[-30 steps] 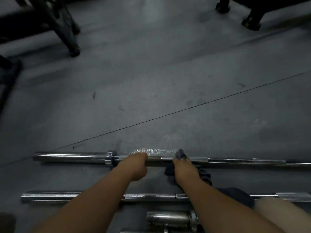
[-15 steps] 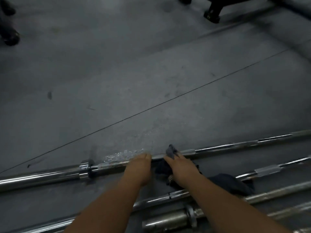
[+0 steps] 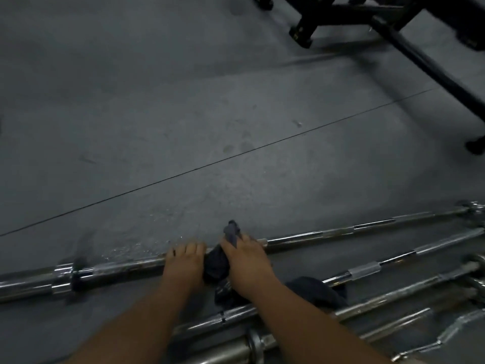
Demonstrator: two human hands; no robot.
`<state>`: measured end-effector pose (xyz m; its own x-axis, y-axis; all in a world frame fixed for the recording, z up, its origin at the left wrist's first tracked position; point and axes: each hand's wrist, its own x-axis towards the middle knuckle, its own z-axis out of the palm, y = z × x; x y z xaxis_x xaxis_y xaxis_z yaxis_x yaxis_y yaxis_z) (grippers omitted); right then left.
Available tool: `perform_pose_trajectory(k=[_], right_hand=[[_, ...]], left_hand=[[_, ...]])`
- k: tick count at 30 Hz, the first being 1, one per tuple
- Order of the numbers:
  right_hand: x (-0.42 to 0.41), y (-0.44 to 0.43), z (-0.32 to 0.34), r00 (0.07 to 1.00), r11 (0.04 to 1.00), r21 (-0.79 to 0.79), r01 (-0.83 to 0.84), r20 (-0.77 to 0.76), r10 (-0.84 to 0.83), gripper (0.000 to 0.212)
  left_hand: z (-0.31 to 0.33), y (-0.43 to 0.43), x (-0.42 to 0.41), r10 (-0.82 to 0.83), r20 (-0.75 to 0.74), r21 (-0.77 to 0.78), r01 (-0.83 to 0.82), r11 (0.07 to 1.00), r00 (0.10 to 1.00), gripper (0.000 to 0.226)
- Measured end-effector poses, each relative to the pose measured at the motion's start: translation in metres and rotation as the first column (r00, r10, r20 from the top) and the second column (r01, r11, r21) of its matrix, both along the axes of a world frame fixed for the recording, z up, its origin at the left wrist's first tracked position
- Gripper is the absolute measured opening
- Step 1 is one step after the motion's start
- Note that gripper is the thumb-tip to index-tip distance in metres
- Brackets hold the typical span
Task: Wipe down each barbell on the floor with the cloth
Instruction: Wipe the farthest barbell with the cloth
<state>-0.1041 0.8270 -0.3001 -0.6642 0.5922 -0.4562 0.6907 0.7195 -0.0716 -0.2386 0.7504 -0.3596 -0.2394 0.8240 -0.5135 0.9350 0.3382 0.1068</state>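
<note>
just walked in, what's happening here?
A person is wiping barbells on the floor. The left hand grips the farthest barbell, fingers curled over its shaft. Beside it, the right hand holds a dark cloth against the same bar. Droplets speckle the floor just left of the hands. Several other barbells lie nearer the person. A black equipment frame stands at top right.

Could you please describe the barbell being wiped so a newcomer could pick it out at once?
On the grey floor, several chrome bars lie below a thin diagonal seam. The barbell is the one nearest that seam. Only it has the left hand gripping it and the right hand holding the dark cloth on it.
</note>
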Motion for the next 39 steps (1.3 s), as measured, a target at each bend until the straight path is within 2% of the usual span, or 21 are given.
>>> perform_pose_trajectory(k=[2, 5, 8, 10, 11, 12, 15, 16, 17, 19, 20, 21, 23, 25, 27, 29, 31, 33, 35, 38, 39], right_hand=[[-0.011, -0.001, -0.026, 0.999, 0.999, 0.0, -0.035, -0.034, 0.035, 0.079], [-0.007, 0.009, -0.053, 0.984, 0.996, 0.056, -0.067, -0.159, 0.075, 0.064], [0.043, 0.049, -0.065, 0.959, 0.986, 0.153, -0.073, -0.261, 0.111, 0.044], [0.09, 0.086, -0.07, 0.964, 0.974, 0.224, -0.032, -0.251, 0.089, 0.044], [0.108, 0.1, -0.072, 0.969, 0.972, 0.235, 0.002, -0.242, 0.056, 0.046], [0.117, 0.106, -0.072, 0.974, 0.972, 0.232, 0.038, -0.225, 0.015, 0.047], [0.091, 0.086, -0.07, 0.977, 0.977, 0.192, 0.089, -0.207, -0.049, 0.046], [0.08, 0.075, -0.068, 0.973, 0.985, 0.16, 0.06, -0.229, -0.022, 0.047], [0.076, 0.068, -0.067, 0.966, 0.99, 0.142, -0.003, -0.255, 0.04, 0.047], [0.093, 0.09, -0.068, 0.945, 0.985, 0.138, -0.103, -0.296, 0.14, 0.046], [0.112, 0.107, -0.067, 0.949, 0.984, 0.147, -0.103, -0.281, 0.141, 0.047], [0.135, 0.127, -0.066, 0.963, 0.982, 0.173, -0.07, -0.244, 0.111, 0.048], [0.176, 0.161, -0.064, 0.988, 0.974, 0.225, 0.016, -0.156, 0.02, 0.053], [0.187, 0.177, -0.063, 0.998, 0.978, 0.195, 0.067, -0.033, -0.062, 0.054], [0.167, 0.168, -0.064, 0.998, 0.987, 0.154, 0.047, -0.039, -0.041, 0.049], [0.147, 0.148, -0.063, 0.994, 0.993, 0.104, -0.059, -0.083, 0.067, 0.041], [0.154, 0.149, -0.064, 0.967, 0.984, 0.089, -0.156, -0.188, 0.17, 0.039], [0.181, 0.172, -0.065, 0.962, 0.984, 0.069, -0.166, -0.209, 0.177, 0.048], [0.206, 0.193, -0.067, 0.981, 0.991, 0.101, -0.092, -0.158, 0.108, 0.057], [0.215, 0.205, -0.061, 0.992, 0.993, 0.094, -0.072, -0.096, 0.082, 0.065], [0.213, 0.205, -0.062, 0.992, 0.994, 0.078, -0.077, -0.094, 0.084, 0.066]], left_hand=[[-0.009, 0.002, 0.0, 0.017, -0.038, 0.05, -0.015, 0.999, 0.999, 0.064], [-0.018, 0.012, 0.001, 0.097, -0.075, 0.106, -0.089, 0.99, 0.992, 0.04], [-0.021, 0.035, -0.02, 0.129, 0.104, -0.087, -0.12, 0.989, 0.986, 0.031], [-0.015, 0.053, -0.033, 0.207, 0.282, -0.3, -0.119, 0.946, 0.937, 0.033], [-0.015, 0.058, -0.033, 0.242, 0.28, -0.343, -0.138, 0.929, 0.929, 0.034], [-0.017, 0.06, -0.025, 0.253, 0.224, -0.307, -0.178, 0.935, 0.941, 0.034], [-0.039, 0.031, 0.037, 0.2, -0.165, 0.169, -0.172, 0.97, 0.966, 0.035], [-0.04, 0.024, 0.057, 0.23, -0.199, 0.282, -0.169, 0.944, 0.953, 0.037], [-0.037, 0.025, 0.062, 0.236, -0.21, 0.29, -0.17, 0.942, 0.949, 0.038], [-0.024, 0.04, 0.036, 0.19, -0.109, 0.078, -0.182, 0.98, 0.976, 0.034], [-0.017, 0.05, 0.016, 0.196, 0.038, -0.121, -0.19, 0.974, 0.98, 0.034], [-0.007, 0.066, -0.001, 0.229, 0.194, -0.296, -0.166, 0.941, 0.954, 0.036], [0.008, 0.093, -0.015, 0.27, 0.279, -0.508, -0.097, 0.856, 0.921, 0.04], [0.0, 0.113, 0.018, 0.169, 0.152, -0.382, -0.1, 0.919, 0.974, 0.033], [-0.016, 0.12, 0.095, 0.107, -0.03, -0.039, -0.108, 0.993, 0.994, 0.032], [-0.028, 0.115, 0.159, 0.142, -0.108, 0.225, -0.115, 0.968, 0.984, 0.034], [-0.033, 0.114, 0.171, 0.206, -0.123, 0.315, -0.159, 0.936, 0.971, 0.03], [-0.028, 0.119, 0.156, 0.247, -0.076, 0.219, -0.225, 0.949, 0.966, 0.025], [-0.018, 0.143, 0.135, 0.261, -0.009, -0.005, -0.261, 0.965, 0.965, 0.022], [-0.007, 0.179, 0.116, 0.315, 0.256, -0.386, -0.202, 0.9, 0.914, 0.032], [-0.007, 0.181, 0.117, 0.33, 0.235, -0.386, -0.224, 0.895, 0.914, 0.035]])
